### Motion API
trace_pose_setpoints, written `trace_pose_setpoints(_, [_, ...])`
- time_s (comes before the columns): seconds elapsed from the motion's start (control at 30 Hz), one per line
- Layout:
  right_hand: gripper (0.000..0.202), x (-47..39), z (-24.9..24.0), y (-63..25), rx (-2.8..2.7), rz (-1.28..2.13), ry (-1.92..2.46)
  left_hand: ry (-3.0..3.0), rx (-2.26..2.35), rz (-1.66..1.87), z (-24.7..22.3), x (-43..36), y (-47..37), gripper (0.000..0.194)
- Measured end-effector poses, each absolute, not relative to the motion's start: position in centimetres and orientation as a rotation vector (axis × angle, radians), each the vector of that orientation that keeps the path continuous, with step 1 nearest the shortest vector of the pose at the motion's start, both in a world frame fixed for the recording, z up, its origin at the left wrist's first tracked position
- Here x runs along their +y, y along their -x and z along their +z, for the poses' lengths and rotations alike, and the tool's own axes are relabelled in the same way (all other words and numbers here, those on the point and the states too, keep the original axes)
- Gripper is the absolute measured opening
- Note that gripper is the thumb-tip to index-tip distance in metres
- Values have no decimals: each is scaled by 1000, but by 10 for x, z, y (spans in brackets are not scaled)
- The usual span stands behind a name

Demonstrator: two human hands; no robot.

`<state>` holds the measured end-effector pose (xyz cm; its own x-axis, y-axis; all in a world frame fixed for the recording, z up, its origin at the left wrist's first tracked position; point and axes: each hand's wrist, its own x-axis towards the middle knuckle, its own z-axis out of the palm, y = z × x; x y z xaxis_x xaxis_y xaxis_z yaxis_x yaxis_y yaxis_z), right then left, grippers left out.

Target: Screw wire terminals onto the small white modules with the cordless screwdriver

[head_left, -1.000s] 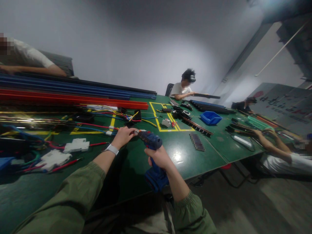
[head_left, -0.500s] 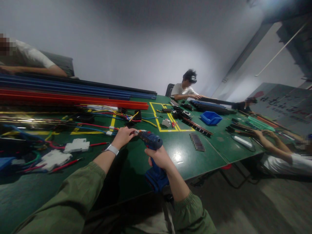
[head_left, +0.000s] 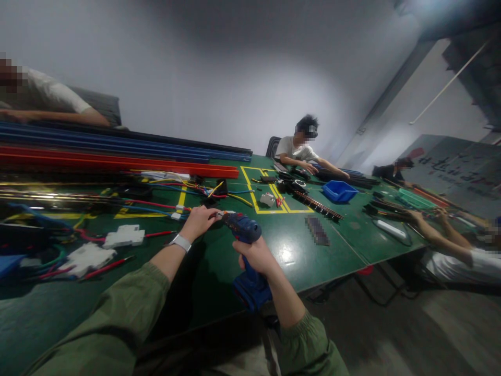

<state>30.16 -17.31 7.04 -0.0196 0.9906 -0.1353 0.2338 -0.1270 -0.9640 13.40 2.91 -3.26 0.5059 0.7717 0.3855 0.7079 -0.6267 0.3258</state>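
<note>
My right hand [head_left: 256, 254] is wrapped round the handle of a blue cordless drill [head_left: 243, 227], whose tip points left and away from me. At that tip the fingers of my left hand [head_left: 200, 221] are pinched together. What they pinch is small and mostly hidden; a bit of white shows beside the drill tip. Left of my left wrist lie two white circuit breakers [head_left: 124, 236] with red wires [head_left: 159, 233]. Just beyond my left hand is a tangle of coloured wires [head_left: 203, 189] with black parts.
Blue and red rails [head_left: 183, 166] lie along the far left of the green table [head_left: 332, 266]. A blue bin [head_left: 338, 191], a copper strip [head_left: 319, 205] and a blurred-out phone-like slab [head_left: 318, 230] are to the right. Co-workers [head_left: 299, 149] sit around the table.
My hands and the drill stay almost in place. Across the table, a co-worker's arm has stretched out to the right over the dark rails.
</note>
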Motion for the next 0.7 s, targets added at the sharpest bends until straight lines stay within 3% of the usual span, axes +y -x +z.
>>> trace_pose_setpoints(0.3, [12,-173,72,-302,-1342,1213,1493,-2624,1288,833,-38,32,-135,31])
trace_pose_setpoints(0.7, [20,-171,65,-304,-1363,1198,1442,-2626,1308,791,-42,35,-135,34])
